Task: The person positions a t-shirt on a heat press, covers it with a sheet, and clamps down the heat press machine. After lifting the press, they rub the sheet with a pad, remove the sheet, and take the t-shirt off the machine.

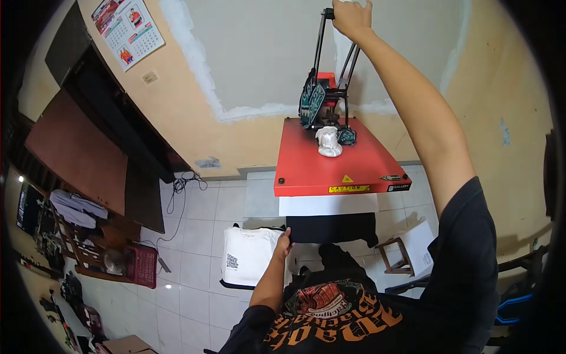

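Note:
My right hand (352, 19) is raised high at the top of the view, closed round the black handle (328, 13) of a heat press. The press's red upper plate (336, 168) carries a yellow caution label and a crumpled silvery wad (328, 141). Below its front edge shows a white sheet (327, 205), and a black cloth (331, 229), apparently a shirt, hangs out towards me. My left hand (283, 242) is low at the cloth's left edge, its fingers closed on that edge. How far the cloth reaches under the plate is hidden.
A white printed T-shirt (247, 256) lies flat left of my left hand. At the right stands a small wooden stool (398, 256) with a white panel. A red crate (141, 265) and a loose black cable (180, 186) are on the tiled floor at left.

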Action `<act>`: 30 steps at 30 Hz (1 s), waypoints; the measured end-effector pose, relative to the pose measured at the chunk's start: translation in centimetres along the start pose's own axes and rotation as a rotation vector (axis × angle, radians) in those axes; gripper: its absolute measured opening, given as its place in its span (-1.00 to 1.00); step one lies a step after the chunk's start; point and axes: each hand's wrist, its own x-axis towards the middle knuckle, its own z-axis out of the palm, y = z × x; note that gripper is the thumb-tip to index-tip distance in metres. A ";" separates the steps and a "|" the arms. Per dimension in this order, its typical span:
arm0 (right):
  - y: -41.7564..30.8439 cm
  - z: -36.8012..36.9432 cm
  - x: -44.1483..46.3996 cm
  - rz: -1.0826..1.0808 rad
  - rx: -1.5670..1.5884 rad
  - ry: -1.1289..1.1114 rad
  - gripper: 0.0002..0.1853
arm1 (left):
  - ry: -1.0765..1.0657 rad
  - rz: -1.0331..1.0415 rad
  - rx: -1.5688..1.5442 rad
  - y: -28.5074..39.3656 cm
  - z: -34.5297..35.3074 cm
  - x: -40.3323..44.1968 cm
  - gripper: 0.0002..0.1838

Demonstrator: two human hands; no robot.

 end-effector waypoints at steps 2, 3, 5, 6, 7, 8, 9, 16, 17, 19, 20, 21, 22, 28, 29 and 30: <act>-0.1 0.6 0.0 0.045 0.008 -0.006 -0.76 | -0.012 0.027 -0.033 0.0 0.4 -0.5 -0.49; 0.1 -0.1 -0.4 0.012 0.022 -0.033 -0.76 | -0.013 0.031 -0.030 0.0 0.4 -0.8 -0.49; 0.8 -1.4 -0.9 -0.050 0.050 -0.084 -0.73 | -0.016 0.045 -0.020 0.4 0.7 -1.0 -0.49; 1.4 -1.6 -1.0 -0.115 0.052 -0.105 -0.68 | -0.035 0.040 -0.028 -0.1 0.4 -0.2 -0.50; 2.1 -1.2 -1.3 -0.177 0.054 -0.124 -0.62 | -0.054 0.056 -0.034 -0.2 0.3 0.1 -0.50; 2.8 -0.8 -1.6 -0.234 0.055 -0.145 -0.56 | -0.072 0.070 -0.037 -0.4 0.1 0.3 -0.49; 3.0 -0.6 -2.4 -0.251 0.128 -0.012 -0.51 | -0.090 0.083 -0.036 -0.6 0.0 0.3 -0.49; 9.9 -7.2 -16.7 -0.002 0.770 0.204 -0.21 | -0.099 0.124 -0.047 -2.8 -1.2 -3.1 -0.40; 11.5 -7.9 -20.8 0.195 0.887 0.222 -0.32 | -0.100 0.132 -0.054 -3.5 -1.4 -3.6 -0.41; 16.7 -4.4 -31.6 0.529 1.011 0.250 -0.45 | -0.067 0.137 -0.072 -4.6 -1.2 -5.7 -0.42; 19.3 -1.4 -39.3 0.780 1.152 0.255 -0.53 | -0.056 0.131 -0.085 -4.6 -0.8 -7.2 -0.42; 19.1 -1.1 -45.9 0.953 1.027 0.257 -0.63 | -0.043 0.125 -0.092 -4.8 -0.7 -8.3 -0.42; 19.5 0.9 -54.6 1.044 0.984 0.104 -0.67 | -0.066 0.135 -0.099 -5.9 -1.4 -8.2 -0.47; 6.6 -2.7 -84.7 1.177 0.918 -0.865 -0.45 | -0.058 0.016 -0.160 -7.9 -2.0 -13.4 -0.55; 5.8 -6.0 -83.7 1.162 0.940 -0.921 -0.41 | -0.043 0.009 -0.155 -8.3 -1.8 -14.0 -0.54; 5.5 -6.5 -84.7 1.221 0.997 -0.904 -0.38 | -0.024 0.001 -0.154 -8.9 -2.0 -14.7 -0.53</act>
